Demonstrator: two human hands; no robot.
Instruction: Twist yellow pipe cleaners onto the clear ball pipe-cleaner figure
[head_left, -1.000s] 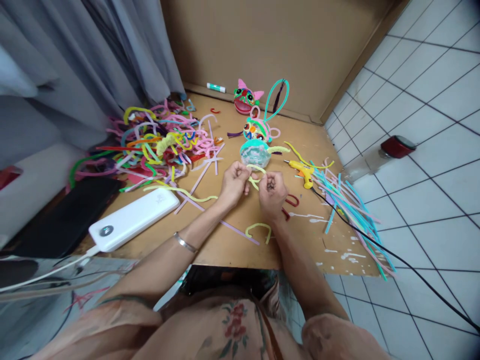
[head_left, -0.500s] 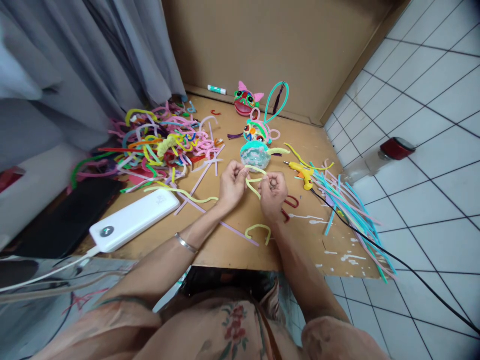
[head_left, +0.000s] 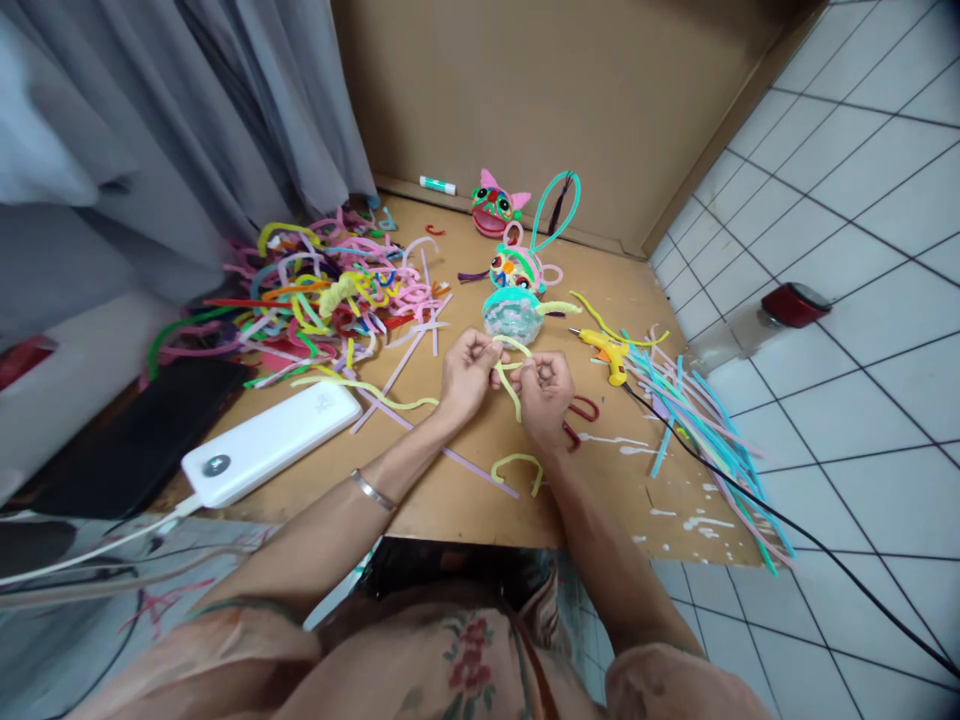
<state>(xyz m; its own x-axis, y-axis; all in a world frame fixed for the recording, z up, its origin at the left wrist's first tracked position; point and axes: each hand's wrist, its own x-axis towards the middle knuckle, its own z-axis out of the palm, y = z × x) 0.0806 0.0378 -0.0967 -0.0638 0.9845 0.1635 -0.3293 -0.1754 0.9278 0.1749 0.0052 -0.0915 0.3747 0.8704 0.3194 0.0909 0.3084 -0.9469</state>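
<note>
A pale yellow pipe cleaner [head_left: 513, 343] is bent into a loop between my two hands, with one end hanging down. My left hand [head_left: 469, 376] pinches it on the left, thumb against fingers. On the right my right hand [head_left: 546, 390] is closed on it too. Just beyond my fingers sits a round turquoise and whitish piece [head_left: 513, 315] with a yellow fuzzy stem [head_left: 560, 309] at its right. A bent yellow pipe cleaner [head_left: 517, 462] lies in front of my hands, and dark red bent pieces [head_left: 583, 408] lie by my right hand.
Tangled coloured pipe cleaners [head_left: 337, 290] heap at the left. A white power bank [head_left: 274, 440] lies before them. Decorated animal heads [head_left: 495, 205] stand at the back. To the right are a yellow glue gun [head_left: 609, 355], its black cord, straight pipe cleaners [head_left: 709, 440] and a red-lidded jar [head_left: 795, 303].
The held pipe cleaner has shifted slightly: its loop looks rounder and its free end now hangs lower beside my right hand. The whole view has moved a little.
</note>
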